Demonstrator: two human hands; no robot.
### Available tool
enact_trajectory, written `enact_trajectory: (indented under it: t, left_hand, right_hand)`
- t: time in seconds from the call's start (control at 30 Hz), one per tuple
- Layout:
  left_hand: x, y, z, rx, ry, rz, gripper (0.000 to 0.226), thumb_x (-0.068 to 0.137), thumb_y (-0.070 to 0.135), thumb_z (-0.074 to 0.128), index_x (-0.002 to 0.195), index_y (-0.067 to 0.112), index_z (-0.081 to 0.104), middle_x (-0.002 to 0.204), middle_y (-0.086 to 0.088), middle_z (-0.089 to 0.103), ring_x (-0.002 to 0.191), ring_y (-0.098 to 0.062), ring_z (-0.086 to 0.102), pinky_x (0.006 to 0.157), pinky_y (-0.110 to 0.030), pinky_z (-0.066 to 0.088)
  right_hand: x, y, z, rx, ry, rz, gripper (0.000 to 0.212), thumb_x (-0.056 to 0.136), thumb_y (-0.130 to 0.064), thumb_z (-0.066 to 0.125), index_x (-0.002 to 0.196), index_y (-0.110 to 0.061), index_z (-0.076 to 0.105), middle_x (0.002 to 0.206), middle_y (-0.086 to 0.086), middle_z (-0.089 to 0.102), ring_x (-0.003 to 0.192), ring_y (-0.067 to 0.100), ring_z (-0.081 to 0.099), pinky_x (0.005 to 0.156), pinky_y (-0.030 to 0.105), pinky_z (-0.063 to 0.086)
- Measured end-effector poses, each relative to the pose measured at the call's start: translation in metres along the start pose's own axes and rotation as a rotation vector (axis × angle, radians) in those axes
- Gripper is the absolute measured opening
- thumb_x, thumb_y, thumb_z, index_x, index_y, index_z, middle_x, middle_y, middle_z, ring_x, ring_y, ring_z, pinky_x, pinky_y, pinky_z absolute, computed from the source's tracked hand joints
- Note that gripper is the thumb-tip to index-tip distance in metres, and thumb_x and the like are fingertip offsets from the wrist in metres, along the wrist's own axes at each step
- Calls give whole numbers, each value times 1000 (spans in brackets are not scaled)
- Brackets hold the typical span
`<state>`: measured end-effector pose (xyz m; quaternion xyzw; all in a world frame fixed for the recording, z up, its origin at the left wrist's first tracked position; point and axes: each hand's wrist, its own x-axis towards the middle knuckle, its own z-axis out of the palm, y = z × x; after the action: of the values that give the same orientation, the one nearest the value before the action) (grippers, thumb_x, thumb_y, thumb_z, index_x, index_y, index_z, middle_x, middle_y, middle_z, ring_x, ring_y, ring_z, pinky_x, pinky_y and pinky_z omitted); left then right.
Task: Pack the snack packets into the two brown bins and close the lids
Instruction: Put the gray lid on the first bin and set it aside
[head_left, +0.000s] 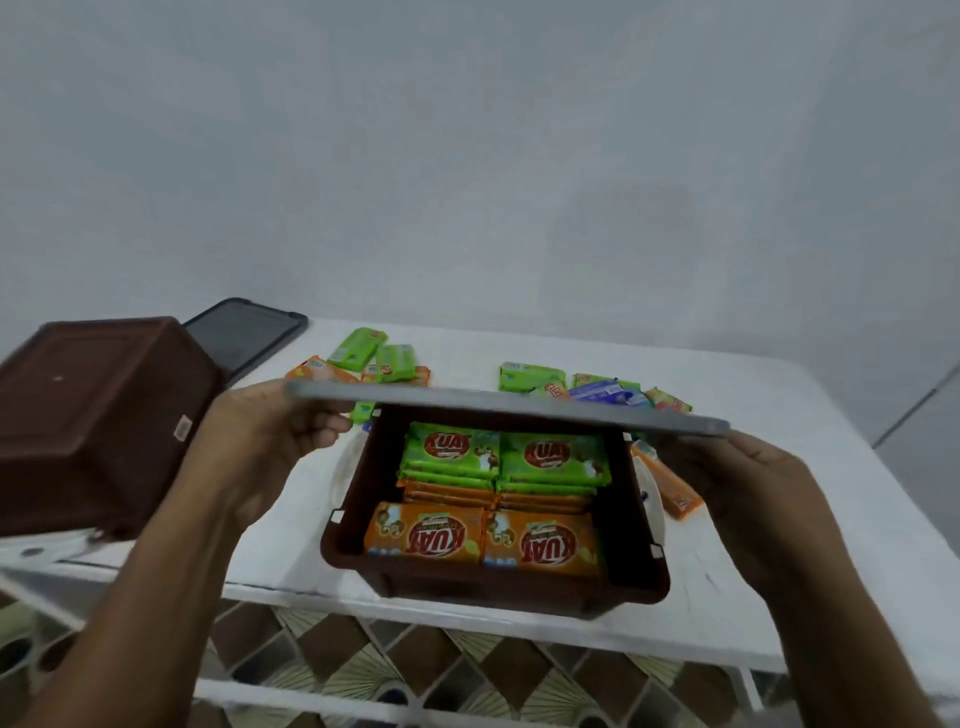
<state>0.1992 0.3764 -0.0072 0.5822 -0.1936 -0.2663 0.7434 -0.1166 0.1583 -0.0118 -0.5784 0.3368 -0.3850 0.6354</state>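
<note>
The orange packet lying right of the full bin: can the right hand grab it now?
Probably not yet: the right hand grips the grey lid, so it is busy, though the orange packet lies in the open nearby.

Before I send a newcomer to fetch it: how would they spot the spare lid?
On the white table, look to the far left corner, behind the tipped brown bin. The spare lid lies there, nearly black, unlike the grey lid held over the open bin.
</note>
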Motion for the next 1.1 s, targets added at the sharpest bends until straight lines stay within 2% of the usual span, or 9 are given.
enact_trajectory:
  t: [0.07, 0.13, 0.27, 0.47, 0.57, 0.83, 0.97, 1.03, 1.1]
  left_hand:
    - [-3, -5, -5, 20, 2, -47, 14, 88, 4, 64, 93, -7, 72, 83, -17, 73, 70, -24, 68, 62, -26, 57]
    - [-6, -10, -11, 49, 10, -88, 15, 84, 3, 69, 94, -8, 70, 80, -14, 75, 67, -21, 69, 61, -24, 58]
    - [-8, -14, -14, 130, 24, -112, 14, 83, -3, 70, 96, -5, 72, 80, -15, 71, 66, -23, 64, 60, -26, 58]
    - [-3, -31, -16, 339, 22, -96, 18, 83, -5, 74, 96, 6, 79, 83, -16, 74, 69, -22, 64, 71, -36, 54]
    - [-5, -39, -16, 424, 19, -98, 17, 85, -5, 74, 90, 10, 80, 76, -10, 74, 61, -14, 60, 65, -34, 48]
    - [0, -46, -27, 512, -37, -109, 22, 87, 0, 73, 83, 22, 76, 79, -7, 65, 71, -19, 53, 64, -35, 40]
    - [-1, -52, -26, 275, -42, -301, 33, 83, 6, 72, 115, 17, 69, 104, -10, 67, 90, -25, 62, 74, -45, 51]
    - [0, -56, -29, 193, -55, -388, 47, 75, 13, 69, 122, 13, 69, 109, -17, 73, 97, -34, 65, 85, -54, 54]
    - [-1, -55, -28, 171, -88, -423, 36, 83, 10, 62, 117, 10, 73, 107, -21, 75, 95, -37, 69, 84, -52, 58]
  right_hand:
    - [1, 7, -2, 27, 28, 54, 9, 76, -20, 78, 81, -14, 82, 92, 14, 77, 97, 33, 69, 84, 42, 52]
    - [1, 14, -5, 36, 42, 99, 10, 83, -13, 72, 85, -10, 81, 96, 18, 76, 94, 33, 69, 84, 43, 51]
    - [-1, 24, -8, 21, 34, 117, 30, 69, -23, 79, 95, -7, 79, 101, 17, 76, 101, 33, 71, 89, 44, 54]
    - [-4, 33, 0, -136, 94, 80, 14, 80, -4, 78, 93, -11, 80, 90, 5, 79, 96, 25, 72, 84, 38, 56]
    - [-5, 34, 2, -250, 110, 37, 15, 79, -4, 80, 91, -13, 81, 84, 0, 79, 91, 17, 72, 76, 27, 53]
    - [-4, 47, 1, -410, 130, 46, 18, 82, -14, 80, 99, -20, 77, 98, 1, 74, 96, 19, 68, 78, 35, 54]
    - [-1, 57, -10, -219, 5, 321, 47, 76, -28, 82, 119, -17, 68, 110, 6, 73, 104, 28, 68, 89, 51, 56]
    - [-4, 58, -13, -94, -93, 467, 50, 73, -31, 77, 117, -9, 69, 109, 12, 74, 104, 33, 69, 83, 46, 58]
    - [-7, 59, -12, -25, -132, 525, 45, 76, -28, 72, 113, -3, 70, 108, 17, 74, 102, 34, 70, 77, 42, 58]
